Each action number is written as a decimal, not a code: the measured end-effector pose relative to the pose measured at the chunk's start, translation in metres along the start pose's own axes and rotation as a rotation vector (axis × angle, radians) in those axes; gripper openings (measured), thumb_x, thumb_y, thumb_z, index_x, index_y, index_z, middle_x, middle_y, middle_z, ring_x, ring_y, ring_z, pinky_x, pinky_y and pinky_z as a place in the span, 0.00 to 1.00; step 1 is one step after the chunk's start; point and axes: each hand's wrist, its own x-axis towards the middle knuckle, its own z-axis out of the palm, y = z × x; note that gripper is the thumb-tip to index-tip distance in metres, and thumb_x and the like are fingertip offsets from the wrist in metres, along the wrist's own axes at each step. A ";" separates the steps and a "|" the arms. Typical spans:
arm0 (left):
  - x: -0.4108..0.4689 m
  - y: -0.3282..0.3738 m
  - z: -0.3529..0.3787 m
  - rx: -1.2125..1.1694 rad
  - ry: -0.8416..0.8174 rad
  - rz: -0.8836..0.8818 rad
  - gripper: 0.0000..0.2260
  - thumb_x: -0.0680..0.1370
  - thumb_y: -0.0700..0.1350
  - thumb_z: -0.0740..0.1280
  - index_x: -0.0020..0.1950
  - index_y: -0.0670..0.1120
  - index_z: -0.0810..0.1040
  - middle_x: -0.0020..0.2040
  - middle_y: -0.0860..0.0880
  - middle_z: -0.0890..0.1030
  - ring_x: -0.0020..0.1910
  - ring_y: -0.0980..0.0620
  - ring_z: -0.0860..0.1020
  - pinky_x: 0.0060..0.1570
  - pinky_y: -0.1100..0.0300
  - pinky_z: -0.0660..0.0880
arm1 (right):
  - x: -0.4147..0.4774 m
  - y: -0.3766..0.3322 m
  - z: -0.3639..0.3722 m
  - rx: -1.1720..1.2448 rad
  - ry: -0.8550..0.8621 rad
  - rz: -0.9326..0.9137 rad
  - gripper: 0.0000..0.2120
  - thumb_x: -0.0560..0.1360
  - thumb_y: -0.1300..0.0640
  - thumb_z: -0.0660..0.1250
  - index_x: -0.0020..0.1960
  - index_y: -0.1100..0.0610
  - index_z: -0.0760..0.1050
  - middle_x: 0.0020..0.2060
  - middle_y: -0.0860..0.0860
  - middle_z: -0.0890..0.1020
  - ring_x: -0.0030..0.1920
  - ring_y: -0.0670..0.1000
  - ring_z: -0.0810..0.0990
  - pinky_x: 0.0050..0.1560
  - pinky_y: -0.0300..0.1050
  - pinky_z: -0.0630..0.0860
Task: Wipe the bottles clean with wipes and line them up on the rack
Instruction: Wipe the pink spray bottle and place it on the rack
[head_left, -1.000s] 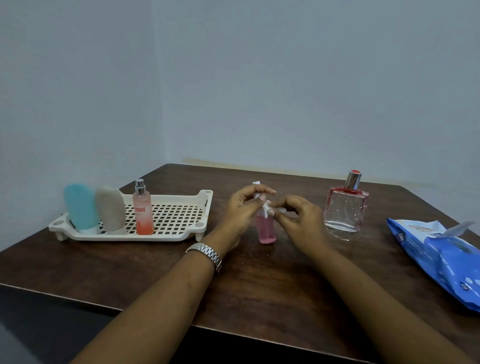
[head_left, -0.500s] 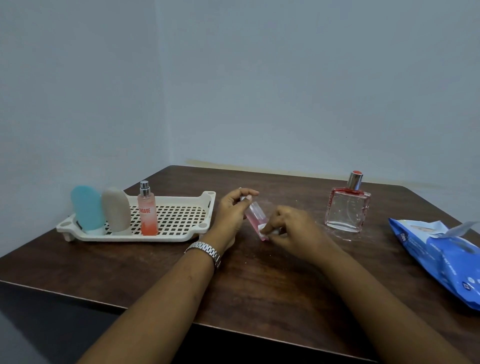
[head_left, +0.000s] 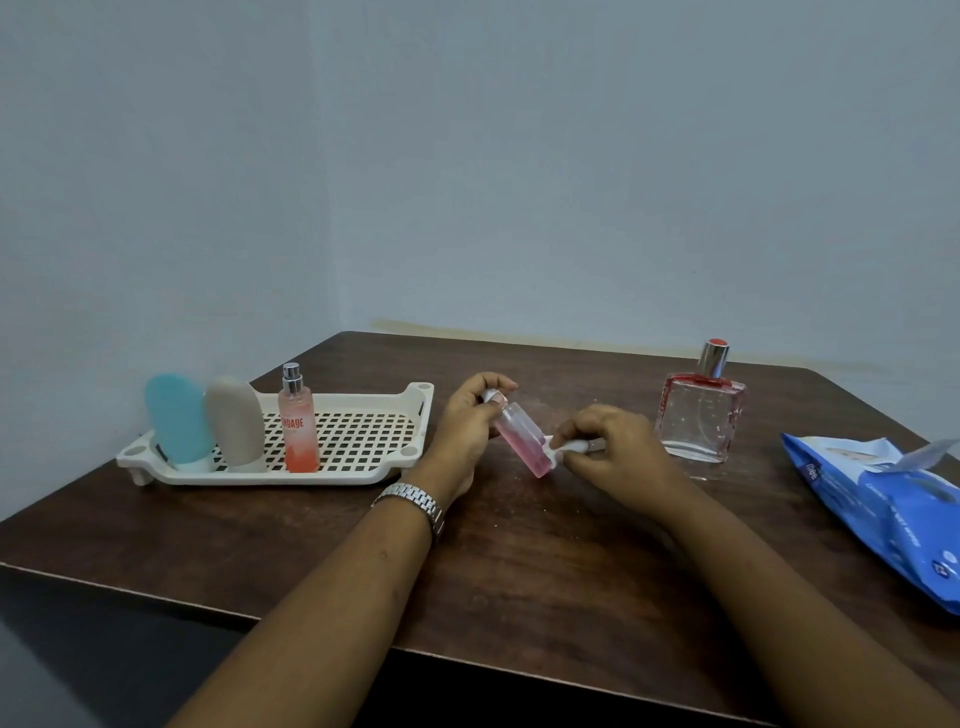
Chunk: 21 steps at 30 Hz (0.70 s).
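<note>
Tilted now, was upright: small clear pink-liquid bottle, over the brown wooden table. Cap end pinched by left hand; right hand pinches white wipe against its base.

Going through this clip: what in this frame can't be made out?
Head view only.
1. The wipe: mostly hidden by the right hand.
2. Cap of the pink bottle: covered by the left hand.
3. The blue wipes pack: cut off by the right edge, print too small to read.
</note>
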 end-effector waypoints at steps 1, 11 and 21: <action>0.000 0.000 0.000 -0.005 -0.002 -0.004 0.15 0.80 0.34 0.58 0.43 0.50 0.77 0.47 0.51 0.76 0.44 0.55 0.73 0.38 0.65 0.71 | 0.000 0.000 0.001 0.007 -0.004 0.008 0.06 0.71 0.60 0.70 0.45 0.51 0.80 0.42 0.43 0.77 0.44 0.40 0.75 0.41 0.32 0.69; -0.004 0.001 0.001 -0.118 -0.075 0.053 0.14 0.78 0.31 0.61 0.39 0.47 0.75 0.49 0.49 0.78 0.49 0.54 0.75 0.47 0.61 0.73 | -0.001 -0.002 0.004 0.061 0.025 0.019 0.05 0.71 0.59 0.72 0.46 0.51 0.82 0.43 0.43 0.79 0.44 0.39 0.74 0.41 0.27 0.67; -0.013 0.007 0.010 -0.222 -0.287 0.043 0.11 0.78 0.29 0.60 0.44 0.43 0.75 0.55 0.50 0.78 0.51 0.55 0.80 0.50 0.61 0.78 | 0.003 0.002 0.007 0.042 0.269 -0.096 0.06 0.71 0.62 0.72 0.47 0.55 0.82 0.43 0.46 0.78 0.43 0.37 0.73 0.42 0.22 0.67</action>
